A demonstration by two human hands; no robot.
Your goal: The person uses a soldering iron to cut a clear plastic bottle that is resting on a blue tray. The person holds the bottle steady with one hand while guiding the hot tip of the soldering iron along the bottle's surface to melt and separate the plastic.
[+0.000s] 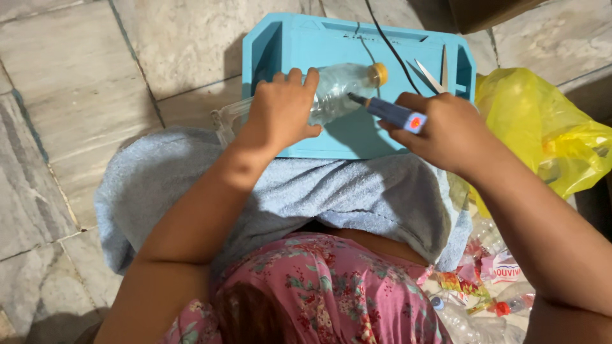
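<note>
**Plastic bottle pinned on tray, tool tip at its shoulder**

Plastic bottle, clear w/ yellow cap, lies on its side across the blue tray; cap end points toward the tray's far right, base end sticks out past the tray's left edge. Left hand is pressed down over the bottle's middle, fingers curled round it, holding it steady. Right hand is closed around a blue pen-like tool w/ a black cord running off over the tray's far rim; tip sits at the bottle's shoulder, just below the cap.

Step in hand, by my read: working the tip into the plastic near the neck. Next move prob needs firm hold-down + slow, controlled tip travel; bottle is round, could roll.

Pose: both forearms reach fwd over a light blue towel nearer than the tray; right wrist bent inward. Scissors lie at the tray's right end.
</note>
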